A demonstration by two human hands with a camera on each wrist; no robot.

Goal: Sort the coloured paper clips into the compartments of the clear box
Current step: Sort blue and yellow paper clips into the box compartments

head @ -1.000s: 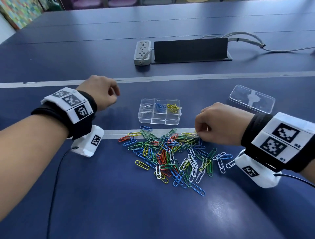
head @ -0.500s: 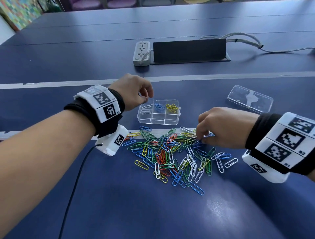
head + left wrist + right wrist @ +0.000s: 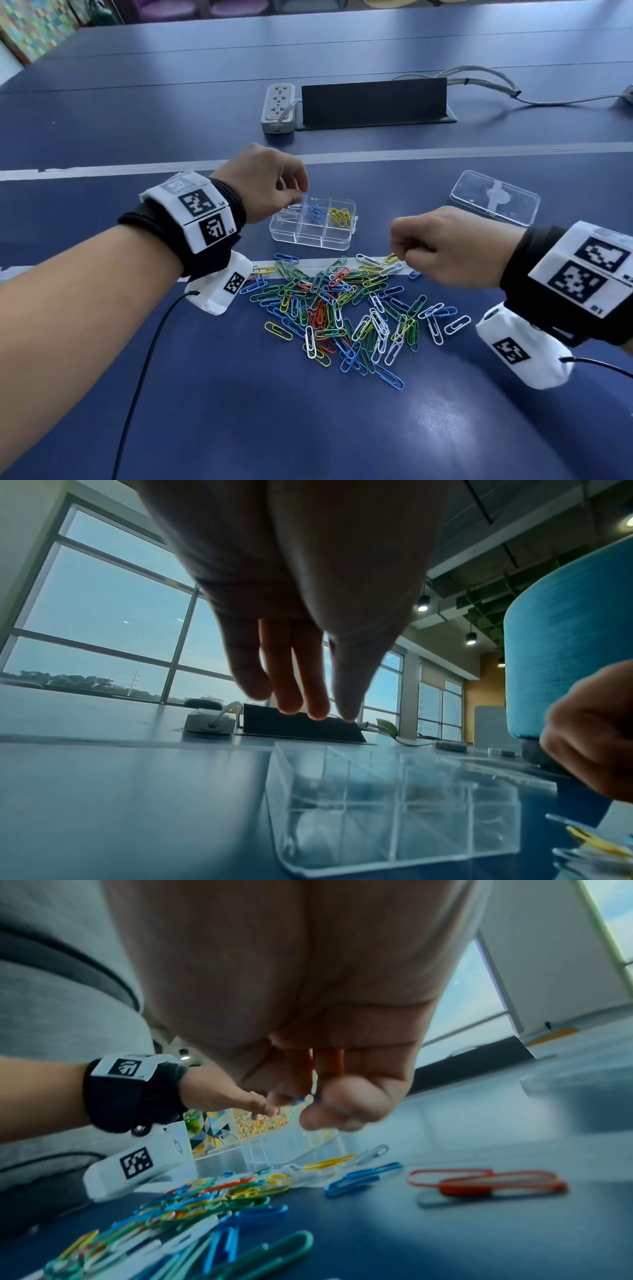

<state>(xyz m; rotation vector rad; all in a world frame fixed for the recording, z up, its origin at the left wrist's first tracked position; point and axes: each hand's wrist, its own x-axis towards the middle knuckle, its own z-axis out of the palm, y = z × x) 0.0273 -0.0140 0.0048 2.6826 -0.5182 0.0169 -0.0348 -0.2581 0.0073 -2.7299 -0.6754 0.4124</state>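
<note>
The clear box (image 3: 308, 238) stands behind a pile of coloured paper clips (image 3: 335, 308). Its back row holds white clips (image 3: 289, 209), blue clips (image 3: 315, 210) and yellow clips (image 3: 340, 214). My left hand (image 3: 296, 197) hovers over the back-left compartment. In the left wrist view its fingers (image 3: 301, 696) hang straight above the box (image 3: 394, 818) and hold nothing. My right hand (image 3: 399, 251) is curled just above the pile's far right edge. The right wrist view shows its thumb and fingers pinching a blue paper clip (image 3: 308, 1099).
The box's clear lid (image 3: 495, 198) lies to the right behind my right hand. A power strip (image 3: 278, 108), a black panel (image 3: 373, 101) and cables (image 3: 479, 73) sit farther back. Two red clips (image 3: 496, 1180) lie apart on the pile's right side.
My left hand has swung right from the table's left side to above the box and its fingers have straightened. My right hand has lifted slightly off the pile with a clip.
</note>
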